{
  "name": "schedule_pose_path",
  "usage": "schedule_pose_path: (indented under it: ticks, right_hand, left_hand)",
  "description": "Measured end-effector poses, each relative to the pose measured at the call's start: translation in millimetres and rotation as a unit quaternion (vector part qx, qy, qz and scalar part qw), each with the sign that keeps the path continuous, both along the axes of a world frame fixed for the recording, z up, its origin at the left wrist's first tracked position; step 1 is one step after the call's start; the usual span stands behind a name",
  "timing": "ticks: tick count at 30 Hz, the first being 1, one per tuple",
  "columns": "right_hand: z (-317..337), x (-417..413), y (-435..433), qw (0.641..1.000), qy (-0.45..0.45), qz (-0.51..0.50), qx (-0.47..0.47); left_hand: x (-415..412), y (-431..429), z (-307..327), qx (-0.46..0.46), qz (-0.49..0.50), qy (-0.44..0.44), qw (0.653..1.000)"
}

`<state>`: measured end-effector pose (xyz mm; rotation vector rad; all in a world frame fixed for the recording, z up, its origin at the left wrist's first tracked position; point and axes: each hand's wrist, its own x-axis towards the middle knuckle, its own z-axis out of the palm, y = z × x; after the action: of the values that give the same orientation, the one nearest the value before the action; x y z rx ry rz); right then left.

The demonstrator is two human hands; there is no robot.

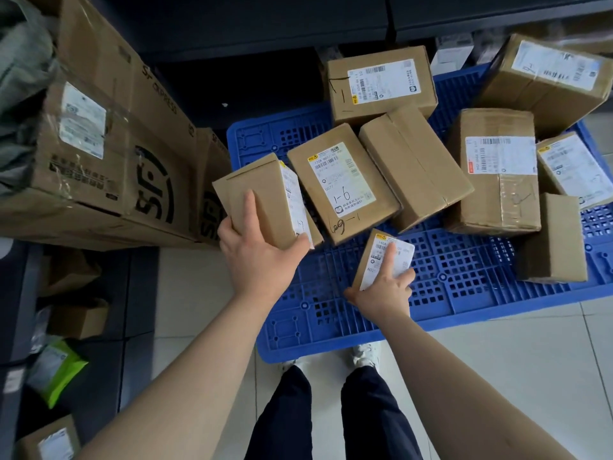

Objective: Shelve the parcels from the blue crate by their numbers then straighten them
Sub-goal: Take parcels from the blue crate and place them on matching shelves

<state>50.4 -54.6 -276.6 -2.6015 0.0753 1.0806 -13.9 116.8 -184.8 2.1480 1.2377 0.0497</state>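
Brown cardboard parcels with white shipping labels (343, 180) lie jumbled, some leaning on one another, on the perforated blue plastic crate (447, 277). The crate sits on the pale tiled floor (530, 360) in front of dark shelving (265, 21). The left grip (257, 250) is closed round the near end of a tall plain-sided brown parcel (262, 197) at the crate's left edge, thumb on one side and fingers spread up its face. The right grip (386, 287) pinches a small flat brown parcel (381, 257), forefinger lying along its white label. Whether either parcel is lifted clear of the crate cannot be told. Both look light and stiff: taped cartons with firm corners, unlikely to crush in a one-handed hold. Tape and labels are smooth, so holding across the narrow width, thumb opposite fingers on bare cardboard, seems safest and leaves the handwritten numbers readable. To the left stand large printed brown cartons (109, 144).
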Motion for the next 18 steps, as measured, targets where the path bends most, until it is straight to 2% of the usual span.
schedule_pose_path:
  ticks: [5, 10, 14, 18]
  right_hand:
    - [15.2, 2.7, -8.5, 0.999, 0.017, -0.015, 0.044]
    - [60.5, 5.5, -26.6, 0.995, 0.031, 0.014, 0.093]
    - [111.1, 8.9, -44.6, 0.992, 0.002, 0.043, 0.115]
    - [162.4, 16.3, -46.0, 0.986, -0.026, 0.09, 0.14]
  left_hand:
    - [-17.0, -0.4, 15.1, -0.09, 0.034, -0.074, 0.993]
    - [-34.5, -12.4, 41.4, -0.159, 0.054, -0.091, 0.982]
    - [-49.6, -30.1, 67.2, -0.19, 0.044, -0.146, 0.97]
    - [-64.5, -54.0, 93.7, -0.254, 0.101, -0.194, 0.942]
